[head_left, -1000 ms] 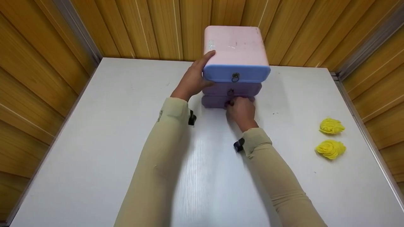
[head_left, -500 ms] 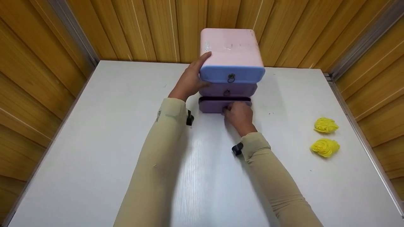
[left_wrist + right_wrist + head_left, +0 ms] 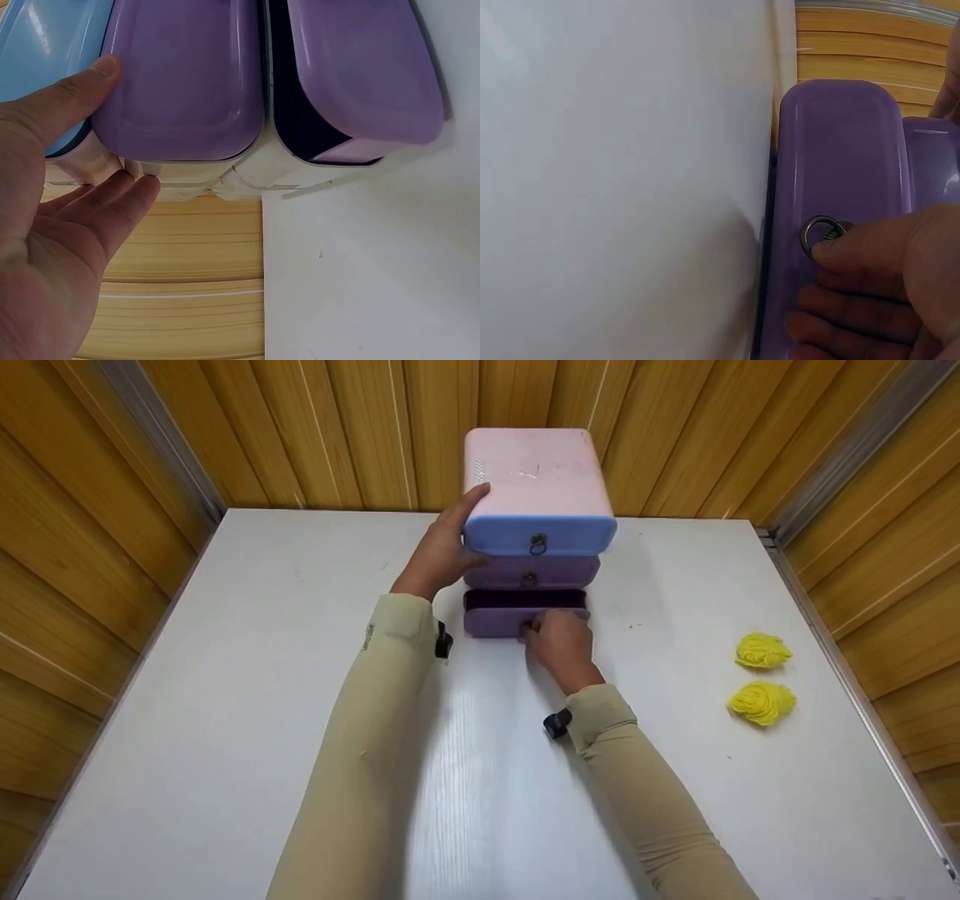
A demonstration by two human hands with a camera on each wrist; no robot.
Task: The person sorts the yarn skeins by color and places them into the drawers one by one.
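A small drawer unit (image 3: 540,472) with a pink top stands near the table's back edge. Its blue top drawer (image 3: 499,536) and purple middle drawer (image 3: 491,574) are closed. The purple bottom drawer (image 3: 487,622) stands partly out, showing a dark gap behind its front. My left hand (image 3: 439,553) holds the unit's left side; in the left wrist view the thumb lies on the middle drawer's front and the fingers on the side. With my right hand (image 3: 561,643) I pinch the bottom drawer's metal ring pull (image 3: 805,238). The drawer's inside is too dark to make out.
Two yellow crumpled bundles (image 3: 763,651), one nearer than the other, lie on the white table (image 3: 225,720) at the right. Wood-patterned panels (image 3: 360,427) rise behind the table and on both sides.
The bottom drawer has come out toward me, pulled by my right hand, and its dark opening has widened. My left hand keeps its place on the unit. The head view has shifted slightly.
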